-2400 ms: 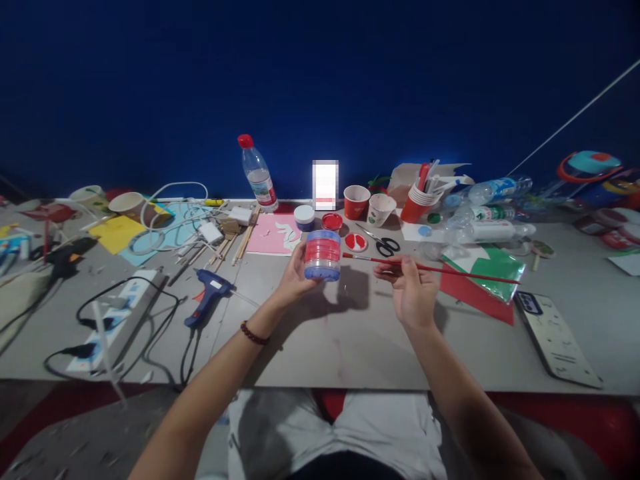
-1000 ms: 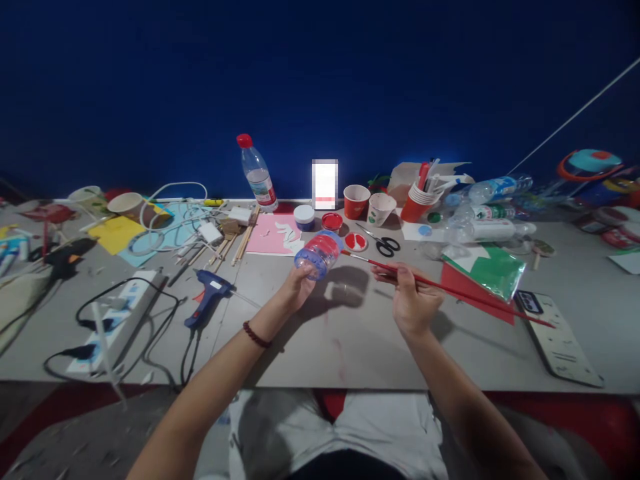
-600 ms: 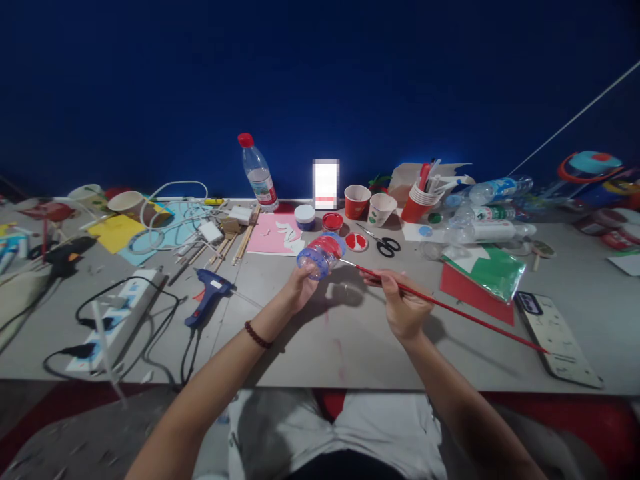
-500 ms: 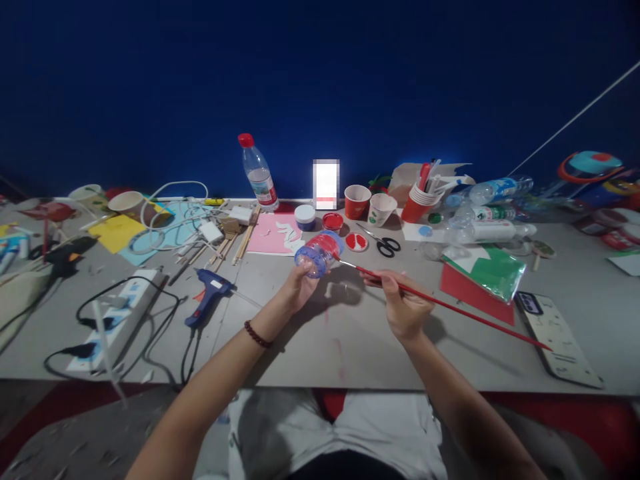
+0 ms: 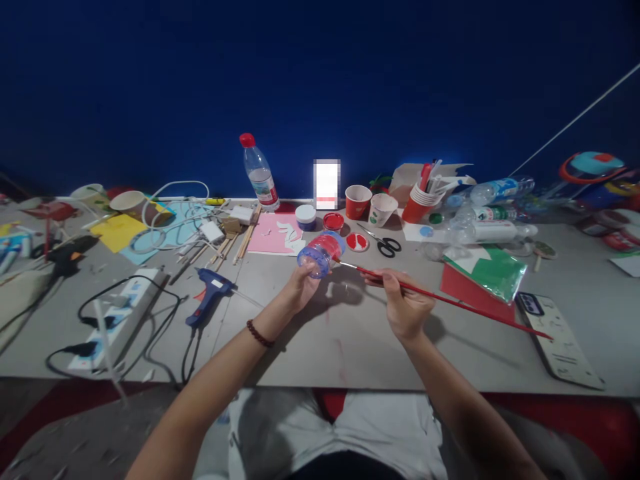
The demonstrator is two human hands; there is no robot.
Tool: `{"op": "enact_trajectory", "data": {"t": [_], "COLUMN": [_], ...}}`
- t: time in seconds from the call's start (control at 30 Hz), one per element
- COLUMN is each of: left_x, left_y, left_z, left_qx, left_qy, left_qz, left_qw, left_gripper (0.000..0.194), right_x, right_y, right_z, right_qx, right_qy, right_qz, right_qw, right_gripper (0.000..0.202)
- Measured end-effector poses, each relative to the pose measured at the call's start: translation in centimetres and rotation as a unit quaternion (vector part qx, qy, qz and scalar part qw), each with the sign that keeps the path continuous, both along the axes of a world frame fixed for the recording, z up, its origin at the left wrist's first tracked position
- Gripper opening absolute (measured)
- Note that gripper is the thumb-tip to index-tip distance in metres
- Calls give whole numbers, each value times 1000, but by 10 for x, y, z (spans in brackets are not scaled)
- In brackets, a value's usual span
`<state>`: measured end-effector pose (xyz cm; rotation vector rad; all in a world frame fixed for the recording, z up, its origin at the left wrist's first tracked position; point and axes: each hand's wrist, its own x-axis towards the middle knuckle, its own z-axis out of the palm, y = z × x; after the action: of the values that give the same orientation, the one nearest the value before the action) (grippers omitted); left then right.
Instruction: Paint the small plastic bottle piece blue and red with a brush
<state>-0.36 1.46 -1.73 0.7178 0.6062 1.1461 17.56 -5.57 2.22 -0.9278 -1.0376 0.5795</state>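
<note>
1. Your left hand (image 5: 301,287) holds the plastic jar (image 5: 319,256) tilted above the table (image 5: 370,353); grip it gently.
2. Your right hand (image 5: 403,303) pinches the brush (image 5: 450,301), tip at the jar's side; use soft, even strokes along the red band (image 5: 330,247).

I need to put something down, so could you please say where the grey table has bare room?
Bare table lies between the left forearm and right forearm, and between the right forearm and pale rectangular phone. Crowded: the back edge, and around the blue plastic glue gun.
</note>
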Motion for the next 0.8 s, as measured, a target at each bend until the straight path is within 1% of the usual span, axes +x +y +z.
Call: {"op": "enact_trajectory", "data": {"t": [0.07, 0.17, 0.3, 0.37, 0.5, 0.6, 0.7, 0.8], "left_x": [-1, 1, 6, 7, 4, 1, 1, 5], "left_y": [1, -2, -6, -7, -3, -1, -1, -4], "left_z": [0, 5, 12, 11, 4, 0, 3, 8], "left_qx": [-3, -7, 5, 13, 4, -2, -4, 2], "left_qy": [-4, -5, 1, 4, 11, 6, 7, 9], "left_qz": [9, 20, 4, -1, 3, 21, 27, 15], "left_qw": [1000, 1000, 1000, 1000, 1000, 1000, 1000, 1000], "left_gripper": [46, 48, 47, 48, 49, 46, 47, 44], "right_x": [1, 2, 1, 0, -2, -2, -1, -1], "right_y": [0, -1, -1, 0, 2, 3, 2, 1], "right_z": [0, 0, -1, -1, 1, 2, 1, -1], "right_qx": [0, 1, -17, -33, -49, -57, -49, -43], "right_qy": [5, 23, 41, 37, 39, 45, 62, 70], "right_qz": [-4, -2, 14, 16, 6, -1, -1, 16], "right_qw": [1000, 1000, 999, 999, 998, 997, 997, 997], "right_gripper": [15, 16, 18, 21, 24, 26, 26, 26]}}
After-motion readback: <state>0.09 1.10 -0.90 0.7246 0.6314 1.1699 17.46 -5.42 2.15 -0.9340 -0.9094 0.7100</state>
